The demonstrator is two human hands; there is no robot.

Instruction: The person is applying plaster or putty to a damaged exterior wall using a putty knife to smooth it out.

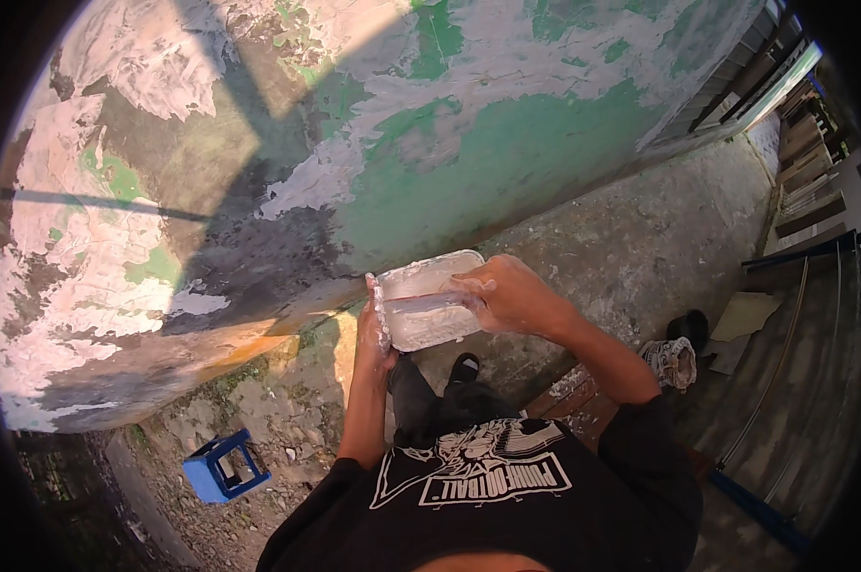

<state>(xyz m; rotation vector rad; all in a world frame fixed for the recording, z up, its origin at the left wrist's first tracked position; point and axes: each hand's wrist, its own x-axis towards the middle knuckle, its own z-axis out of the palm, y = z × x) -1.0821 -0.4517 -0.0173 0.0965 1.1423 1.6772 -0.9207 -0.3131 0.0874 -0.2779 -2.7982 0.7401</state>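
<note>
A white rectangular plastic container [430,329], smeared inside and along its rim with white paste, is held in front of my body. My left hand [367,329] grips its left end, the fingers partly hidden behind the paste-covered edge. At the opposite end, my right hand [507,294] is closed, with white paste on its fingers. From it a thin, flat scraper-like blade [423,302] reaches across the inside of the container; its handle is hidden in the hand. Beyond the container stands a wall [488,162] with green paint and rough white patches.
A blue plastic stool [223,467] stands on rubble at the lower left. To the right are a paste-stained white bucket [671,364], a dark round object [688,329] and a piece of cardboard [745,315]. A concrete strip [640,248] runs along the wall's foot.
</note>
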